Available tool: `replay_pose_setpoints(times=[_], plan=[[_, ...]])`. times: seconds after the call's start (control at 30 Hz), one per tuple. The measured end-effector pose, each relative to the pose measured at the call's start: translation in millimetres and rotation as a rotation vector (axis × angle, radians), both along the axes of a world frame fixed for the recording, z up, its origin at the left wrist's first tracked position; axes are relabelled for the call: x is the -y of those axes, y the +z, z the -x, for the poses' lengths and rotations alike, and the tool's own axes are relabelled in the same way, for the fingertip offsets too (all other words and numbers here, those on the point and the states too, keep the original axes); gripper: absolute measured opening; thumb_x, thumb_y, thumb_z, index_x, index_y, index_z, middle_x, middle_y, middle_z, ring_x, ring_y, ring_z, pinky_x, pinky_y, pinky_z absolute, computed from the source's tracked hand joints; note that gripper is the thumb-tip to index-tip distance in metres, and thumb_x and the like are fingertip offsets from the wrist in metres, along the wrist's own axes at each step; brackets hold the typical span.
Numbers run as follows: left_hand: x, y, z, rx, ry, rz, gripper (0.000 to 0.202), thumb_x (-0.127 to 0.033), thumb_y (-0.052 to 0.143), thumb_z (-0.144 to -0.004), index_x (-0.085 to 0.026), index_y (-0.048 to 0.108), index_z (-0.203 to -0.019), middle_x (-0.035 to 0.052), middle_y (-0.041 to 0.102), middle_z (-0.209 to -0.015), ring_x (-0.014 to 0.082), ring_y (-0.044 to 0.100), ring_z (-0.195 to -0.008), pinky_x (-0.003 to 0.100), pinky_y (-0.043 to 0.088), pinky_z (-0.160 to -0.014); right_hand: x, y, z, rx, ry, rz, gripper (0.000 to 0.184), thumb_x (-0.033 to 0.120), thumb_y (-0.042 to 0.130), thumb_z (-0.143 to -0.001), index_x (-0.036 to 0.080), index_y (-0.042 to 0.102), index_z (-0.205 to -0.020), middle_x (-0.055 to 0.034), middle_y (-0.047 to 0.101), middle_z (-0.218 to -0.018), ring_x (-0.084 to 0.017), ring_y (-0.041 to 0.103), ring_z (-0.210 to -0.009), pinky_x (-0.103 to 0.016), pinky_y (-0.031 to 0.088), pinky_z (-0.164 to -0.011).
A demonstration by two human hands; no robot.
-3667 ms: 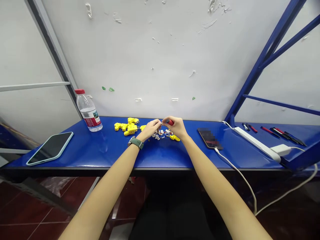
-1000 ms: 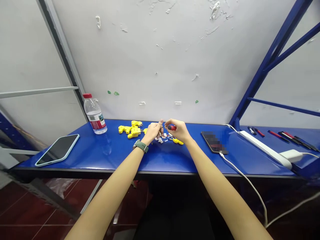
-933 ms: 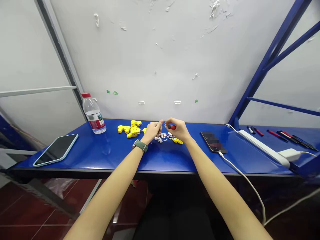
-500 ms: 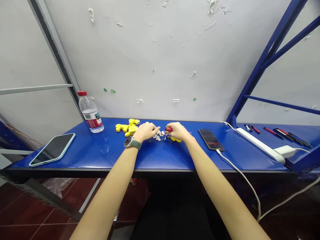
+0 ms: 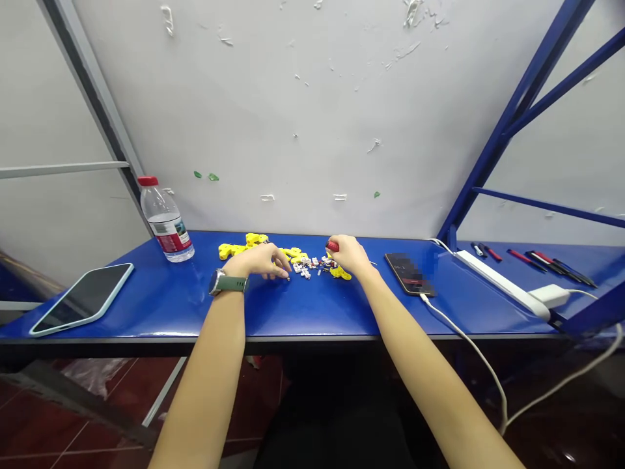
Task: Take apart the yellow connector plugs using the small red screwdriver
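My right hand (image 5: 349, 253) is closed around a red-handled tool (image 5: 333, 245), seemingly a screwdriver; most of it is hidden in the palm. Just below that hand lies a yellow plastic part (image 5: 340, 273). My left hand (image 5: 263, 260), with a watch (image 5: 217, 282) at the wrist, is low over the tabletop. Its fingers are curled together at a tiny piece (image 5: 288, 279), too small to name. Between the hands are small white parts (image 5: 303, 266) in a loose cluster. Several yellow plastic pieces (image 5: 233, 250) lie behind and beside the left hand, which partly covers them.
On the blue table (image 5: 312, 312), a water bottle (image 5: 168, 225) and a light-cased phone (image 5: 85, 296) are at the left. Right of my hands are a charging phone (image 5: 409, 273) with a white cable (image 5: 469, 335), a power strip (image 5: 502, 283) and several pens (image 5: 551, 264).
My left hand has moved left and slightly toward me, off the white parts, uncovering more yellow pieces. My right hand keeps the screwdriver in nearly the same place. The view has shifted slightly.
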State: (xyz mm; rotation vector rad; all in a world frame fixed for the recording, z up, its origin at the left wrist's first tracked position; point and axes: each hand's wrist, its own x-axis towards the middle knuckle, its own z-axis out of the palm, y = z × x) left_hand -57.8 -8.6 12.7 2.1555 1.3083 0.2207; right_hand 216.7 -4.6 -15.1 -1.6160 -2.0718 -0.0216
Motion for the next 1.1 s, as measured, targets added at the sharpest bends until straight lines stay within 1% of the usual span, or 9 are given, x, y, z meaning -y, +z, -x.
replay_pose_setpoints(times=[0.13, 0.27, 0.4, 0.5, 0.6, 0.67, 0.8, 0.93, 1.1], plan=[[-3.0, -6.3, -2.1, 0.027, -0.032, 0.000, 0.026, -0.031, 0.088, -0.055, -0.023, 0.084, -0.080, 0.0046, 0.078, -0.076, 0.0181, 0.068, -0.059, 0.022, 0.046, -0.050, -3.1, -3.6, -0.3, -0.050, 0.037, -0.049, 0.007, 0.022, 0.063, -0.087, 0.023, 0.066, -0.080, -0.0051, 0.071, -0.086, -0.019, 0.057, -0.073, -0.027, 0.030, -0.058], [-3.9, -10.9, -4.7, 0.119, -0.070, 0.013, 0.012, -0.027, 0.086, -0.055, -0.022, 0.079, -0.063, 0.0030, 0.071, -0.058, 0.0180, 0.065, -0.051, 0.022, 0.044, -0.047, -6.4, -7.1, -1.8, -0.102, 0.082, -0.129, 0.010, 0.020, 0.063, -0.086, 0.023, 0.065, -0.077, -0.0050, 0.069, -0.083, -0.019, 0.056, -0.071, -0.028, 0.033, -0.059], [-0.9, -8.6, -13.6, 0.291, -0.034, -0.132, 0.016, -0.034, 0.082, -0.066, -0.019, 0.078, -0.070, 0.0052, 0.075, -0.070, 0.0174, 0.067, -0.054, 0.026, 0.052, -0.057, -9.5, -9.4, -3.2, -0.138, 0.151, -0.182, 0.009, 0.018, 0.063, -0.086, 0.023, 0.067, -0.079, -0.0050, 0.070, -0.084, -0.020, 0.061, -0.078, -0.028, 0.040, -0.067], [0.0, -8.8, -25.8, 0.417, -0.039, -0.273, 0.023, -0.040, 0.076, -0.077, -0.018, 0.076, -0.082, 0.0072, 0.077, -0.080, 0.0193, 0.071, -0.065, 0.028, 0.054, -0.061, -9.9, -9.9, -0.9, -0.239, 0.330, -0.201, 0.008, 0.022, 0.064, -0.088, 0.022, 0.072, -0.087, -0.0050, 0.074, -0.089, -0.020, 0.066, -0.084, -0.030, 0.047, -0.076], [-2.2, -13.7, -36.4, 0.521, -0.051, -0.281, 0.028, -0.043, 0.076, -0.079, -0.016, 0.074, -0.087, 0.0084, 0.077, -0.086, 0.0208, 0.074, -0.072, 0.030, 0.057, -0.065, -7.0, -8.7, 5.1, -0.354, 0.536, -0.210, 0.014, 0.030, 0.069, -0.088, 0.022, 0.074, -0.098, -0.0047, 0.077, -0.094, -0.020, 0.069, -0.086, -0.031, 0.050, -0.082], [-4.2, -17.6, -40.8, 0.606, -0.051, -0.241, 0.032, -0.045, 0.078, -0.079, -0.015, 0.072, -0.089, 0.0093, 0.077, -0.087, 0.0221, 0.075, -0.076, 0.031, 0.060, -0.069, -4.3, -7.3, 9.7, -0.399, 0.593, -0.219, 0.018, 0.032, 0.073, -0.086, 0.021, 0.075, -0.099, -0.0046, 0.078, -0.094, -0.020, 0.070, -0.085, -0.031, 0.052, -0.083], [-5.3, -21.5, -46.1, 0.773, -0.002, -0.125, 0.041, -0.048, 0.083, -0.076, -0.014, 0.072, -0.095, 0.0113, 0.079, -0.087, 0.0239, 0.077, -0.082, 0.036, 0.062, -0.079, -1.8, -6.3, 14.6, -0.430, 0.563, -0.231, 0.013, 0.032, 0.072, -0.086, 0.022, 0.077, -0.094, -0.0050, 0.079, -0.093, -0.021, 0.072, -0.086, -0.032, 0.053, -0.082], [-3.4, -20.8, -50.2, 0.828, 0.046, -0.032, 0.047, -0.050, 0.088, -0.072, -0.013, 0.073, -0.097, 0.0136, 0.080, -0.093, 0.0253, 0.078, -0.086, 0.040, 0.063, -0.085, -4.1, -8.8, 12.7, -0.415, 0.503, -0.269, 0.013, 0.032, 0.069, -0.089, 0.022, 0.078, -0.090, -0.0055, 0.079, -0.089, -0.021, 0.071, -0.081, -0.031, 0.052, -0.078], [-4.4, -22.3, -53.0, 0.821, 0.070, -0.056, 0.052, -0.054, 0.089, -0.070, -0.012, 0.075, -0.096, 0.0142, 0.080, -0.091, 0.0266, 0.078, -0.082, 0.040, 0.064, -0.081, -4.8, -10.3, 11.8, -0.326, 0.456, -0.285, 0.012, 0.026, 0.067, -0.088, 0.021, 0.075, -0.081, -0.0046, 0.075, -0.082, -0.018, 0.066, -0.074, -0.029, 0.047, -0.071]])
